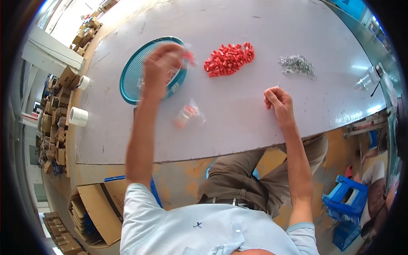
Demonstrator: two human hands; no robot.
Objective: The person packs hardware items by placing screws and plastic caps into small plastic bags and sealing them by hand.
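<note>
My left hand (159,70) is raised over the teal plastic basket (128,70), smeared by motion, its fingers closed. At its fingertips is a small clear bag with something red (188,57) in it, too blurred to make out fully. My right hand (280,104) is above the table's near right part, thumb and forefinger pinched on a thin silver metal piece (278,85) that sticks up. Between the hands, farther back, lies a heap of small red plastic pieces (229,59). Beyond my right hand is a pile of small silver metal pieces (297,66).
A clear bag with red pieces (189,114) lies on the grey table (238,127) before the basket. Tape rolls (78,116) are at the left edge. A clear container (369,78) is at the right edge. Below are a cardboard box (100,208) and a blue plastic stool (346,199).
</note>
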